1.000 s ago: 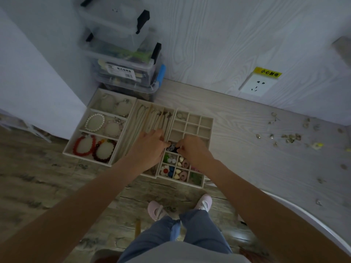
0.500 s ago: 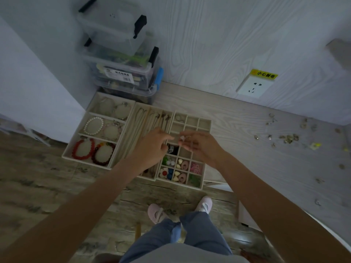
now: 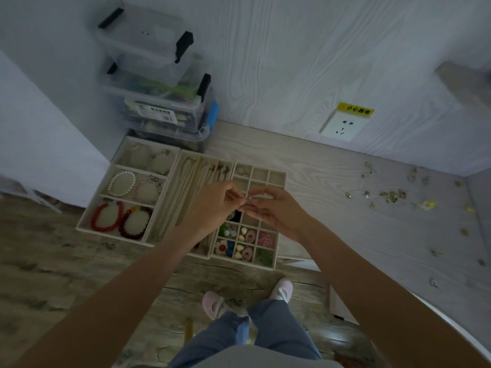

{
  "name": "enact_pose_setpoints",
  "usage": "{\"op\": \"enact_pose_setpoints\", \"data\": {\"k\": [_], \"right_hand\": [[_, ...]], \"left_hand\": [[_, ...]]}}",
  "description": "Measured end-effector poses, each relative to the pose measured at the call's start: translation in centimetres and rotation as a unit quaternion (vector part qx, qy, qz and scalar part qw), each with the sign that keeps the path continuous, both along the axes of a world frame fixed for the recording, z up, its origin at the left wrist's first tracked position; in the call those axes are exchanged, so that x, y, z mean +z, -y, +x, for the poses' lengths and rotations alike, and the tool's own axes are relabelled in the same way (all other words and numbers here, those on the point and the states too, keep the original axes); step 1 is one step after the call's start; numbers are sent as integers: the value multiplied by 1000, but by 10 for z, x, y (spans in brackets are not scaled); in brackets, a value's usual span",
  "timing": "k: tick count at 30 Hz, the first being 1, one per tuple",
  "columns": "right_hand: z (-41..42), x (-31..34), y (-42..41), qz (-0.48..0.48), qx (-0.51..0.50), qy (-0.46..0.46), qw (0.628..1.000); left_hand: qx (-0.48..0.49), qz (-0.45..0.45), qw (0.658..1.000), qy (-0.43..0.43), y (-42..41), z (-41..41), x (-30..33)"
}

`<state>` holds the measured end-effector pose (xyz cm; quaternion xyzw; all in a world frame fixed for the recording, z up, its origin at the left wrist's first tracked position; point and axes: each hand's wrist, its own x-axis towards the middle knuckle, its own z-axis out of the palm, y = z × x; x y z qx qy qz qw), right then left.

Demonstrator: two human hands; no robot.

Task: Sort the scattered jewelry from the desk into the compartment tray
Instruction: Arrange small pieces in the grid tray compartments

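Head camera view, looking down past two bare forearms at a pale wood-grain desk (image 3: 332,181) set against a white wall. Both hands meet above the small-square tray (image 3: 276,179), the rightmost of three cream trays sitting side by side at the desk's left end. The left hand (image 3: 212,205) and right hand (image 3: 276,211) have their fingertips curled toward each other, pinching a tiny silvery piece of jewelry (image 3: 249,201) between them; it is too small to say what kind it is.

The small-square tray holds colored beads and shell-like pieces in its near squares, while several far squares look bare. Beside it, the middle tray (image 3: 186,168) has long narrow slots with chains lying in them. The left tray (image 3: 106,181) holds bracelets: a white pearl bracelet (image 3: 121,184), a red bead bracelet (image 3: 106,217) and a darker red one (image 3: 135,221).

Loose small jewelry pieces (image 3: 390,195) are scattered over the desk's right side, well apart from the trays. Stacked clear plastic storage boxes (image 3: 159,83) with black clips stand behind the trays. A wall socket (image 3: 342,127) with a yellow label above it is on the wall. Below, blue trousers and pink shoes (image 3: 281,289) stand on a wooden floor.
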<state>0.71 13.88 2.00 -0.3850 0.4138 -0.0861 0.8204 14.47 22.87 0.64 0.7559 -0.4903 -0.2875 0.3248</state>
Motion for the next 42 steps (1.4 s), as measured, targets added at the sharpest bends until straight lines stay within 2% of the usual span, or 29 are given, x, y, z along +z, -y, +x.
{"op": "enact_pose_setpoints", "data": {"k": [3, 7, 10, 15, 20, 24, 31, 37, 40, 42], "right_hand": [[1, 0, 5, -81, 45, -57, 994], [8, -5, 16, -234, 73, -171, 954], [19, -12, 20, -299, 105, -210, 925], [28, -19, 18, -310, 112, -233, 915], [23, -23, 16, -407, 119, -265, 866], [25, -26, 12, -460, 120, -271, 837], [35, -35, 8, -469, 157, -312, 811], [37, -32, 1, -489, 168, -347, 782], [36, -30, -2, -512, 184, -368, 754], [36, -29, -3, -532, 203, -377, 730]], "left_hand": [[22, -5, 999, -24, 2, 5, -2], [32, 21, 998, -54, 6, 12, -5], [49, 37, 997, -42, 12, 16, -9], [66, 72, 995, 17, 20, 20, -21], [41, 73, 995, 50, 28, 18, -26], [25, 81, 990, 114, 32, 17, -29], [11, 122, 959, 257, 35, 12, -28], [6, 97, 961, 261, 28, 10, -29], [4, 54, 964, 261, 15, 18, -29], [-31, 58, 960, 270, 6, 24, -25]]}}
